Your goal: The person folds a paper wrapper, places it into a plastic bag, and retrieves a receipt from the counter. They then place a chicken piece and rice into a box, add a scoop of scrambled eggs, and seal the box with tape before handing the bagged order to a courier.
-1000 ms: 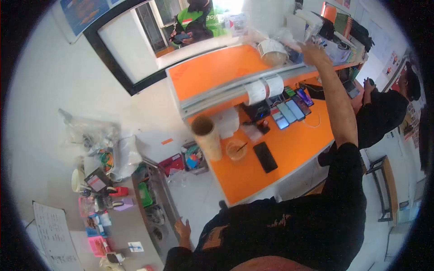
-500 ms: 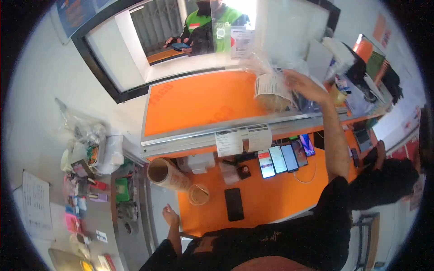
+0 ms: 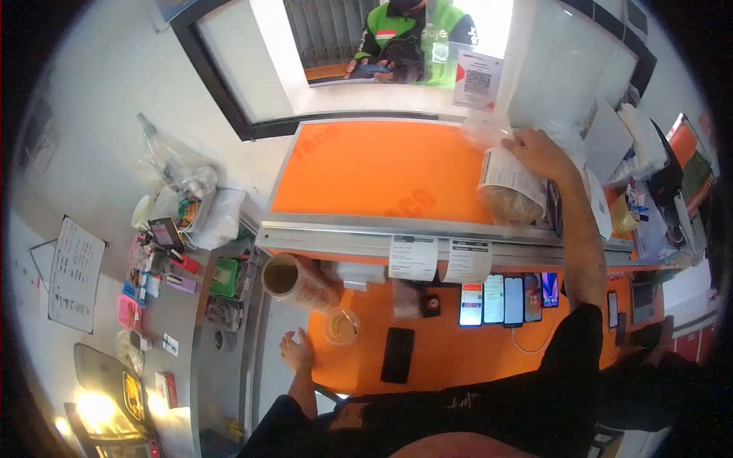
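At the right end of the raised orange counter, my right hand (image 3: 539, 154) is closed on the top of a clear plastic bag (image 3: 513, 204). A white printed receipt (image 3: 513, 169) covers the bag's side, and something brownish shows low inside it. My fingertips are partly hidden by the plastic. My left hand (image 3: 296, 351) hangs at the left edge of the lower orange desk, fingers loosely apart, holding nothing. Nearest to it are a clear plastic cup (image 3: 341, 327) and a wide cardboard tube (image 3: 299, 284) with printing on it.
A person in a green and black jacket (image 3: 452, 30) stands beyond the window. Several lit phones (image 3: 493, 299) line the desk, with a dark phone (image 3: 398, 355) nearer me. Two receipts (image 3: 413, 258) hang from the counter edge. Another person's dark sleeve (image 3: 649, 382) is at right.
My view has turned, so the scene sits further right. The bag stays in my right hand and looks more upright and steadier on the counter. My left hand remains by the desk edge.
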`<state>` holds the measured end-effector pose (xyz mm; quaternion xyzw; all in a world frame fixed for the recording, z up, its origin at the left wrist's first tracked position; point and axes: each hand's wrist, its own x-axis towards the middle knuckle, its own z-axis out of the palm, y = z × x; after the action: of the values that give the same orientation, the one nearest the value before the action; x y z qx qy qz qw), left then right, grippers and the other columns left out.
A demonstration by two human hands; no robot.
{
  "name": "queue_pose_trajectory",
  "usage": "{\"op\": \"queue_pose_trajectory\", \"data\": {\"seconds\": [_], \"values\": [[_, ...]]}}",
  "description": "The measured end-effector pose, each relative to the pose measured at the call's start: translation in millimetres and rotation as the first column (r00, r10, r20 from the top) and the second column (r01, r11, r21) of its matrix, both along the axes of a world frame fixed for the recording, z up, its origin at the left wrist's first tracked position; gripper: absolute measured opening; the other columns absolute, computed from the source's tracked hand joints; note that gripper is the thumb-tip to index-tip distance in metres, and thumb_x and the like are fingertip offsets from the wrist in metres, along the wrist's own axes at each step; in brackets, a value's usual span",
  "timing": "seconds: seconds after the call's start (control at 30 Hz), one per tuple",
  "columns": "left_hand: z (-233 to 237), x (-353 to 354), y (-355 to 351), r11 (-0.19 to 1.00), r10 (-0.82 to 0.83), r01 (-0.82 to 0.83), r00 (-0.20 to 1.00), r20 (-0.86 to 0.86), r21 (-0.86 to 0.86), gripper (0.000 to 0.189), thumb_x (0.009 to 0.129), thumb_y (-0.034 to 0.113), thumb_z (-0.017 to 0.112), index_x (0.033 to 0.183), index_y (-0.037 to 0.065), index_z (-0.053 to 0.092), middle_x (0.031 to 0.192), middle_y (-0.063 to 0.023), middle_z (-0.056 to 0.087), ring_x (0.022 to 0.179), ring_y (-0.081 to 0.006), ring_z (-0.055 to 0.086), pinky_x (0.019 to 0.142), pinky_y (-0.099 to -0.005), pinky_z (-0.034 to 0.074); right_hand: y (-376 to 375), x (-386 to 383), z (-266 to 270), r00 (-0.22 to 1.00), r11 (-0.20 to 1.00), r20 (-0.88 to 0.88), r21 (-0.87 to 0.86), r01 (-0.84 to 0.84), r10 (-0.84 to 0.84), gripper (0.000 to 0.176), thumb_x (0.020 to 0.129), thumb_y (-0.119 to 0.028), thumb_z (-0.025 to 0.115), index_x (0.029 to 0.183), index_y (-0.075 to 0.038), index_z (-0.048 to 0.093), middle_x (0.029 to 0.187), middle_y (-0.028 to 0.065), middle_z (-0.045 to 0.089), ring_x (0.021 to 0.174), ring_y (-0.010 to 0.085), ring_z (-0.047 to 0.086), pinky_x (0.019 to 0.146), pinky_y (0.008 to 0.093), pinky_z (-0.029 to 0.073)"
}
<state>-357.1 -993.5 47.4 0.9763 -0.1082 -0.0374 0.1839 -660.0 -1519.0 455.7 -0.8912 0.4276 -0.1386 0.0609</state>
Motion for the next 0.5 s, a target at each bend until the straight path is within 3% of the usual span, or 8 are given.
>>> {"op": "queue_pose_trajectory", "data": {"seconds": [0.07,0.17,0.27,0.37,0.47,0.5], "values": [[-1.8,2.3,0.3,1.000,0.002,-0.002,1.000,-0.006,-0.001,0.046,0.092,0.048,0.051,0.107,0.007,0.061,0.114,-0.0099,0.062,0.115,-0.0312,0.050,0.096,-0.0471,0.038,4.8,2.3,5.1,0.999,0.998,0.019,-0.059,-0.025,0.026,0.043,0.096,-0.037,0.050,0.097,0.005,0.061,0.101,0.0291,0.062,0.098,0.0396,0.063,0.083,0.0470,0.047],[-5.5,3.3,4.9,1.000,-0.009,0.009,1.000,0.000,-0.029,0.045,0.091,0.049,0.051,0.103,0.007,0.063,0.112,-0.0107,0.062,0.114,-0.0319,0.051,0.096,-0.0479,0.038,28.8,19.4,28.1,0.943,0.996,0.332,0.078,-0.049,0.021,0.042,0.098,-0.034,0.047,0.096,0.006,0.062,0.095,0.0283,0.064,0.091,0.0413,0.064,0.082,0.0464,0.047],[-5.3,4.1,6.3,0.999,-0.016,0.016,1.000,0.004,-0.039,0.044,0.091,0.049,0.052,0.099,0.008,0.065,0.110,-0.0113,0.063,0.114,-0.0324,0.051,0.095,-0.0486,0.039,19.6,45.9,22.6,0.929,0.990,0.355,-0.120,-0.068,0.107,0.043,0.098,-0.034,0.047,0.098,0.006,0.063,0.089,0.0270,0.065,0.084,0.0409,0.065,0.079,0.0462,0.047],[-9.6,5.6,5.3,0.999,-0.017,0.016,1.000,-0.004,-0.050,0.044,0.090,0.049,0.052,0.098,0.008,0.065,0.111,-0.0118,0.064,0.113,-0.0326,0.052,0.094,-0.0486,0.039,13.3,84.2,25.9,0.871,0.982,0.458,-0.134,-0.131,0.179,0.043,0.097,-0.033,0.049,0.098,0.008,0.062,0.089,0.0275,0.064,0.082,0.0407,0.065,0.080,0.0456,0.047],[1.7,5.4,5.5,0.999,-0.019,0.018,1.000,-0.024,-0.045,0.043,0.090,0.048,0.053,0.100,0.008,0.066,0.113,-0.0116,0.063,0.114,-0.0321,0.051,0.096,-0.0481,0.037,15.8,133.2,42.2,0.913,0.991,0.404,0.094,-0.095,0.049,0.042,0.095,-0.032,0.049,0.096,0.009,0.062,0.088,0.0247,0.066,0.082,0.0358,0.067,0.070,0.0450,0.053],[4.2,4.9,3.3,0.999,-0.011,0.010,1.000,-0.011,-0.037,0.043,0.090,0.048,0.053,0.101,0.008,0.066,0.113,-0.0114,0.063,0.115,-0.0319,0.051,0.097,-0.0481,0.036,17.0,150.0,43.7,0.877,0.978,0.481,0.176,-0.115,0.017,0.041,0.094,-0.031,0.050,0.098,0.008,0.062,0.088,0.0231,0.066,0.081,0.0339,0.067,0.064,0.0436,0.054]]}}
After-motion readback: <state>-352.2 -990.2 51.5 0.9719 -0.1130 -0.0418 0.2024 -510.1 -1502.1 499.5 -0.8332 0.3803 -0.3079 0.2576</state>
